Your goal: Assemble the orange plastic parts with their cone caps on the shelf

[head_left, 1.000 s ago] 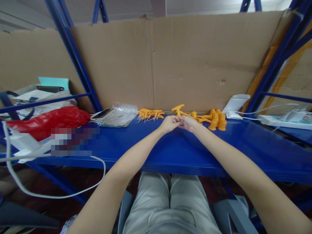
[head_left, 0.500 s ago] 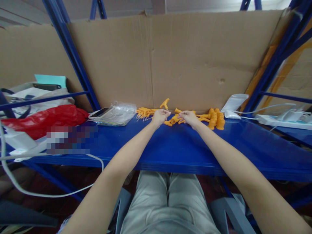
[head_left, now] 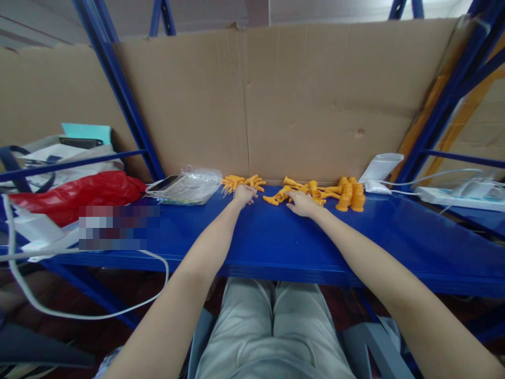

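Note:
Small orange plastic pieces lie along the back of the blue shelf (head_left: 276, 247). My left hand (head_left: 243, 195) rests on the shelf with its fingers laid out, their tips at a left cluster of orange pieces with small chains (head_left: 241, 182). My right hand (head_left: 302, 203) lies flat a little to the right, fingertips touching loose orange pieces (head_left: 278, 197) in the middle. Further right stands a denser heap of orange pieces (head_left: 349, 193). Neither hand grips anything that I can see.
A cardboard sheet (head_left: 315, 100) walls the shelf's back. A clear plastic bag (head_left: 189, 185) over a phone and a red bag (head_left: 79, 192) lie left. A white pouch (head_left: 381, 167), cables and a power strip (head_left: 457, 199) lie right. Blue rack posts (head_left: 118, 89) flank the shelf.
My hands were joined at the middle, then parted. The left hand carried an orange piece left and set it at the left cluster; the right hand lowered onto the middle pieces.

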A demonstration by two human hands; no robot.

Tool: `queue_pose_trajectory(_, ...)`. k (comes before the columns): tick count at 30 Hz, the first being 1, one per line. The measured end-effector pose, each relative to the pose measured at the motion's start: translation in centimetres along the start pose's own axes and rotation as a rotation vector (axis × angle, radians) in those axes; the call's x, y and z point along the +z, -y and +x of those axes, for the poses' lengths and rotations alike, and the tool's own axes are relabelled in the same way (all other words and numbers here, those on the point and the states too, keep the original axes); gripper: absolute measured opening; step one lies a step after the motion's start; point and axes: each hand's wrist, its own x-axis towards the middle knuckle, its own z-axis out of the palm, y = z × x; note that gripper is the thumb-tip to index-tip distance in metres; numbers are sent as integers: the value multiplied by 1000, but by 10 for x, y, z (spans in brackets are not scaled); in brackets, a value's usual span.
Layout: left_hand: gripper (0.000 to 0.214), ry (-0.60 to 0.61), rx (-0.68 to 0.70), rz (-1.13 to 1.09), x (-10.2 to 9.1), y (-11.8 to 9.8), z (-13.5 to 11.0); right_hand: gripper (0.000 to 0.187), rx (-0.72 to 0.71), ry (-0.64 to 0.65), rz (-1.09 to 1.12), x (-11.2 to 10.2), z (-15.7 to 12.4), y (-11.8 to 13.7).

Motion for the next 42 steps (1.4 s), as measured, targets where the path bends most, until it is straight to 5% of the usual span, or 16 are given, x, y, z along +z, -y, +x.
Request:
queue_pose_trajectory(3,21,-24,-114,21,1,-2,-4,54,-20,-28,13,3,-1,5)
queue_pose_trajectory(9,32,-70,-134,-10,3,-7,-11,54,-59,-3,1,2,-1,11)
queue_pose_trajectory(21,33,-93,-83,103,4,-3,-11,27,-41,-20,-176,-15,-5,28)
queue_pose_trajectory(33,30,-175,234,491,5,-16,-27,24,-88,-552,124,-20,14,-38)
queue_pose_trajectory(38,14,-55,279,533,10,-37,-40,21,-112,-637,144,-26,14,-37)
queue_pose_trajectory(42,26,87,325,632,10,-43,-45,20,-138,-680,168,-27,14,-36)
